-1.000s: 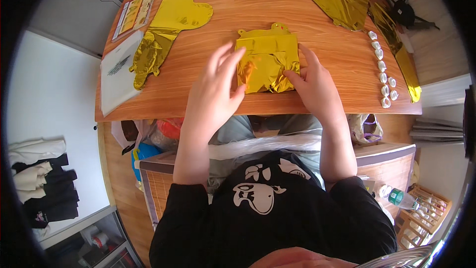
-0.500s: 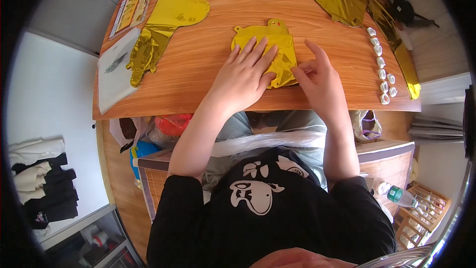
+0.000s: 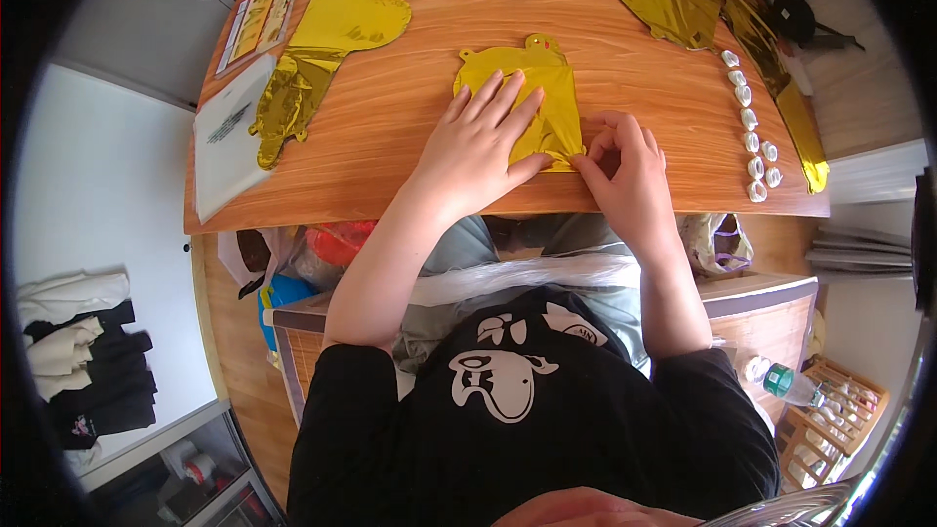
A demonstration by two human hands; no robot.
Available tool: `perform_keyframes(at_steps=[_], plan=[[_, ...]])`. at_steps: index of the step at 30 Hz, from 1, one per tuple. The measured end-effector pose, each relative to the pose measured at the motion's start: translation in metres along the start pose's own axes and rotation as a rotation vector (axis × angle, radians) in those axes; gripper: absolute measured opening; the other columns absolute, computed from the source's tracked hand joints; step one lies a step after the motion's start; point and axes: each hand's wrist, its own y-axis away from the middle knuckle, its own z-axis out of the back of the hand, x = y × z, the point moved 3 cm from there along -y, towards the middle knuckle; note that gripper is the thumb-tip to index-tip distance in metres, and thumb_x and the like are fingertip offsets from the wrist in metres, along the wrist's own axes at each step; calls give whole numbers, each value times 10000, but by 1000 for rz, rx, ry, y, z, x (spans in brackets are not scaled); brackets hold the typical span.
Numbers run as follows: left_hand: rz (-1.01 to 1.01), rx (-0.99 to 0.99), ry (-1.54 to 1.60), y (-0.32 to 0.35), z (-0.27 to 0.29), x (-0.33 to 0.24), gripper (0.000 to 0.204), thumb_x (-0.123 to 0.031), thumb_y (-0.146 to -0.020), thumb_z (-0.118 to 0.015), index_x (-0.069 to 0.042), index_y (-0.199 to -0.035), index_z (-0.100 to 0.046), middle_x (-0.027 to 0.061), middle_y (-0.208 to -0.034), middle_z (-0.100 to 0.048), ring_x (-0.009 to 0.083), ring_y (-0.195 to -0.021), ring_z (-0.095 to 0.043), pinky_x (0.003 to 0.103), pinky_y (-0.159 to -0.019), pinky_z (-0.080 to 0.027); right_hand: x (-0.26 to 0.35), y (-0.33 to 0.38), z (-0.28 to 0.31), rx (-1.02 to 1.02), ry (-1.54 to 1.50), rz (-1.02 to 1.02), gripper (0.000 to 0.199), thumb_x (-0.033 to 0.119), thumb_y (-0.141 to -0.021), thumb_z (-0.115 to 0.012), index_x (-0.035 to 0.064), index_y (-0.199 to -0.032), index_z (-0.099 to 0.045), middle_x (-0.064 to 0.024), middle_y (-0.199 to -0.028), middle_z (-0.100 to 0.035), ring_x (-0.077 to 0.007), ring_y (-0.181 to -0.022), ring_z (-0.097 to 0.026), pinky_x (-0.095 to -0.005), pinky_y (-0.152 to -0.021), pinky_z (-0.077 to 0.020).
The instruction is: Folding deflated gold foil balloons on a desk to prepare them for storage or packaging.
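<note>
A flat gold foil balloon [image 3: 556, 93], folded into a roughly square bundle with small rounded tabs along its far edge, lies on the table near the front edge. My left hand [image 3: 473, 156] rests flat over its left and middle part, fingers spread, thumb reaching toward the near edge. At the bundle's near right corner, my right hand [image 3: 630, 166] pinches the foil between thumb and curled fingers. The foil under my left palm is hidden.
Another gold foil balloon [image 3: 342, 24] stretches along the left, beside clear plastic bags [image 3: 229, 146] and a printed card [image 3: 259, 24]. More gold foil [image 3: 673, 0] lies far right, near several small white ribbon rolls [image 3: 750, 120]. White strands [image 3: 527, 278] cross my lap.
My right hand's raised index finger has curled down, closing the hand on the near right corner. The foil there looks flatter and straighter. My left hand stays nearly in place.
</note>
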Motion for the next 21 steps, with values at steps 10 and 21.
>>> perform_keyframes(at_steps=[10, 21], plan=[[25, 59, -9, -2, 6, -2, 728, -556, -1004, -555, -98, -1555, -422, 190, -1620, -385, 382, -1509, -346, 570, -1212, -301, -10, -22, 27, 93, 21, 19, 446, 164, -904, -754, 44, -1304, -594, -120, -1064, -649, -302, -1055, -595, -407, -915, -491], [90, 57, 190, 4, 9, 10, 695, -413, -1069, -485, 42, -1565, -311, 226, -1641, -334, 397, -1541, -278, 549, -1249, -234, 2, -66, -33, 346, 312, 519, 749, 497, -1037, -534, 18, -1578, -336, -192, -1632, -362, -359, -1531, -303, -489, -1271, -224]])
